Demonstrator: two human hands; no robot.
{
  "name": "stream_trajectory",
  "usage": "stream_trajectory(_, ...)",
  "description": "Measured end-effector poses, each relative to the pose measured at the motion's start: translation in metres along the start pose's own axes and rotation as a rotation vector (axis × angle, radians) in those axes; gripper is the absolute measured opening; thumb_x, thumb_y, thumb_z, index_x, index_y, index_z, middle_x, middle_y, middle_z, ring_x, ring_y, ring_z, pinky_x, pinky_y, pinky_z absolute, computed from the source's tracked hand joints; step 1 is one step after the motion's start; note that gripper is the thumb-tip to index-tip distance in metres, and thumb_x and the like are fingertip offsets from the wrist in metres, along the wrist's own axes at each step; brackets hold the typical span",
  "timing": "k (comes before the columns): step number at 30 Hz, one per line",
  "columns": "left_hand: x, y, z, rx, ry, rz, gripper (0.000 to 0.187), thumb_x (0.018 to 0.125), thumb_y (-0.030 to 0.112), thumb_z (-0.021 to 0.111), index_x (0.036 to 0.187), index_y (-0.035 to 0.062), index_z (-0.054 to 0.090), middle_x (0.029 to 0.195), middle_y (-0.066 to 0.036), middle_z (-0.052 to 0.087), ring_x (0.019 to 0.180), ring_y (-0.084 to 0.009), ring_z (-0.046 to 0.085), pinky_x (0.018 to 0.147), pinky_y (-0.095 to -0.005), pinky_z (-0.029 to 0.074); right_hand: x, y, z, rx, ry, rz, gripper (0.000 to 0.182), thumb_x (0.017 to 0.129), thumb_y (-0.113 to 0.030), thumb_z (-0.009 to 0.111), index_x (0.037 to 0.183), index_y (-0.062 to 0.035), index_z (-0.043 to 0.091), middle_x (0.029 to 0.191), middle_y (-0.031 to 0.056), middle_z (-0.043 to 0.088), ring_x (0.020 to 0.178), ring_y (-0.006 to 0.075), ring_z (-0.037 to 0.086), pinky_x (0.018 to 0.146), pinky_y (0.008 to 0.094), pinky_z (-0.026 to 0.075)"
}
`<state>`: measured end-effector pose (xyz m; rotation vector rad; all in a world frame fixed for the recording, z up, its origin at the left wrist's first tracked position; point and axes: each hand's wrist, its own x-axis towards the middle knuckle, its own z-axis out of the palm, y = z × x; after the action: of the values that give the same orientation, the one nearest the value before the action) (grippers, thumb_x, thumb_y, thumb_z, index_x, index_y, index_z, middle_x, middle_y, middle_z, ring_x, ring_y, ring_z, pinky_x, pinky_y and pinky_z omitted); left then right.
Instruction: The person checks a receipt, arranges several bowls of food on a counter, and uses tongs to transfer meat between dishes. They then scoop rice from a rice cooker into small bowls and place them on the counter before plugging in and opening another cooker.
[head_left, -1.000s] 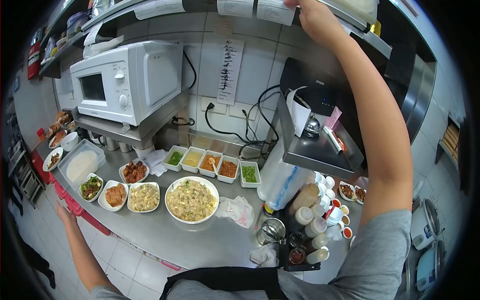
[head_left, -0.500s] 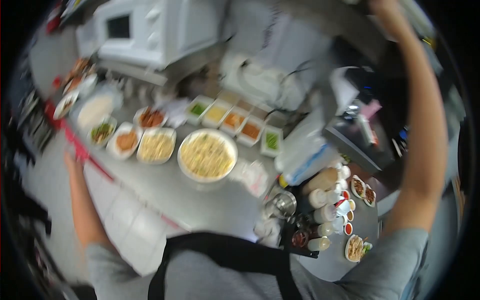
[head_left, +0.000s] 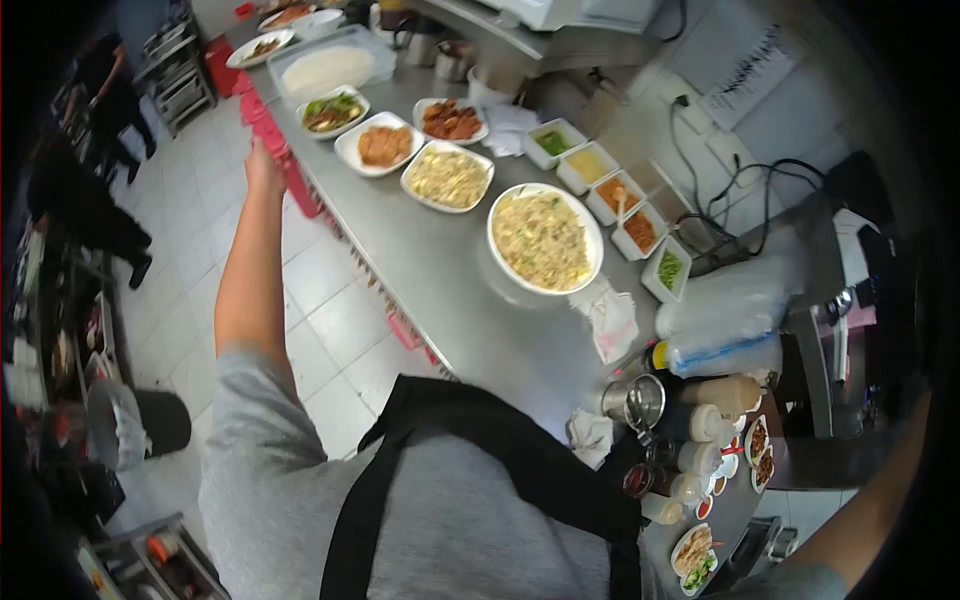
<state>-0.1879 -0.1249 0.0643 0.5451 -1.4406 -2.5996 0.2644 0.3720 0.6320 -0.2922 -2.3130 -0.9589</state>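
My left hand [head_left: 262,168] is at the counter's front edge, against the pink strip [head_left: 272,135] there. Its fingers are small and mostly hidden, so I cannot make out whether it grips anything. The closest dish to it is a white bowl of greens and meat [head_left: 334,112]. Beside that are a bowl with golden-brown fried food [head_left: 384,145], a square bowl of fried rice [head_left: 450,178] and a dish of reddish-brown pieces [head_left: 451,121]. A larger round bowl of fried rice [head_left: 543,240] stands further right. My right forearm [head_left: 880,500] enters at lower right, its hand out of view.
Small tubs of toppings [head_left: 618,198] line the counter's back. Plastic bags [head_left: 730,320], a metal pot [head_left: 640,400], squeeze bottles [head_left: 705,425] and plated food [head_left: 693,550] are at right. People in dark clothes [head_left: 85,185] and a bin [head_left: 150,420] are at left.
The view has turned, so the counter and dishes appear further right and higher. My right arm, raised at upper right before, now shows only low at the right edge. My left hand remains at the counter edge.
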Motion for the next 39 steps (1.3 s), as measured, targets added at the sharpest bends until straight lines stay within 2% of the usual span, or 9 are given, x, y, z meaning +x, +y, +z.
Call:
stream_trajectory(1,-0.017,-0.014,0.006,0.057,-0.148,0.146,0.044,0.089,0.049,0.049,0.096,0.0057,0.052,0.059,0.000,0.048,0.044,-0.0159,0.041,0.044,-0.0297,0.035,0.007,0.016,0.001,-0.103,-0.007,-0.068,0.034,0.081,-0.002,0.045,0.115,0.0028,0.047,0.113,0.0090,0.063,0.110,0.0246,0.056,0.096,0.0329,0.042)
stream_trajectory(4,-0.003,-0.081,0.007,0.360,-0.367,-0.319,0.058,0.084,0.053,0.054,0.119,0.0074,0.045,0.085,-0.011,0.060,0.064,-0.0210,0.059,0.050,-0.0329,0.048,0.008,0.039,0.007,-0.319,0.134,-0.502,0.031,0.083,-0.013,0.052,0.109,0.0020,0.056,0.113,0.0095,0.063,0.112,0.0225,0.055,0.098,0.0322,0.040)
stream_trajectory(5,0.020,-0.118,0.009,0.349,-0.445,-0.410,0.055,0.087,0.045,0.054,0.126,0.0092,0.038,0.089,-0.014,0.060,0.072,-0.0240,0.063,0.055,-0.0343,0.054,0.027,0.084,0.034,-0.546,0.058,-0.127,0.041,0.082,-0.031,0.057,0.115,-0.0052,0.055,0.116,0.0132,0.061,0.116,0.0254,0.052,0.101,0.0315,0.037)
stream_trajectory(6,0.023,-0.143,0.014,0.248,-0.490,-0.451,0.051,0.089,0.040,0.053,0.126,0.0079,0.038,0.092,-0.016,0.060,0.072,-0.0250,0.063,0.056,-0.0332,0.056,-0.006,-0.011,-0.001,0.181,0.142,0.181,0.044,0.065,0.014,0.035,0.102,0.0011,0.054,0.102,0.0194,0.063,0.099,0.0301,0.060,0.087,0.0361,0.046)
stream_trajectory(7,-0.005,-0.145,0.031,0.149,-0.452,-0.545,0.053,0.089,0.039,0.053,0.129,0.0092,0.033,0.092,-0.018,0.060,0.070,-0.0261,0.064,0.056,-0.0334,0.057,-0.015,-0.023,-0.006,0.247,0.201,0.159,0.041,0.068,0.014,0.035,0.102,0.0016,0.053,0.101,0.0206,0.063,0.099,0.0290,0.060,0.088,0.0357,0.046)
stream_trajectory(16,-0.045,-0.157,0.071,0.094,-0.149,-0.161,0.038,0.087,0.004,0.033,0.125,0.0101,0.031,0.098,-0.016,0.058,0.057,-0.0226,0.061,0.044,-0.0277,0.054,-0.167,-0.080,-0.048,0.596,0.480,-0.006,0.029,0.082,0.008,0.038,0.104,0.0006,0.056,0.095,0.0125,0.062,0.086,0.0191,0.061,0.078,0.0319,0.047)
stream_trajectory(19,-0.038,-0.139,0.028,0.244,-0.182,-0.103,0.042,0.085,0.003,0.029,0.127,0.0095,0.032,0.102,-0.015,0.057,0.060,-0.0221,0.061,0.043,-0.0278,0.054,-0.259,-0.126,-0.056,0.579,0.038,-0.010,0.021,0.072,0.002,0.055,0.090,-0.0016,0.064,0.085,0.0112,0.064,0.078,0.0255,0.062,0.069,0.0333,0.049)
stream_trajectory(24,-0.100,-0.055,-0.040,0.514,-0.470,-0.073,0.046,0.082,0.002,0.029,0.128,0.0075,0.031,0.091,-0.016,0.059,0.056,-0.0200,0.061,0.043,-0.0269,0.053,-0.371,-0.179,-0.031,1.284,-0.661,0.499,0.037,0.080,-0.011,0.065,0.115,-0.0061,0.056,0.094,0.0098,0.066,0.084,0.0223,0.065,0.073,0.0302,0.051)
stream_trajectory(39,-0.509,-0.056,0.049,0.556,-1.543,-0.799,0.051,0.083,0.008,0.047,0.131,0.0003,0.028,0.086,-0.021,0.059,0.052,-0.0247,0.060,0.045,-0.0273,0.050,-0.528,-0.192,-0.084,1.639,-0.560,0.769,0.041,0.085,-0.015,0.061,0.123,-0.0082,0.050,0.095,0.0091,0.065,0.088,0.0170,0.063,0.077,0.0290,0.050)
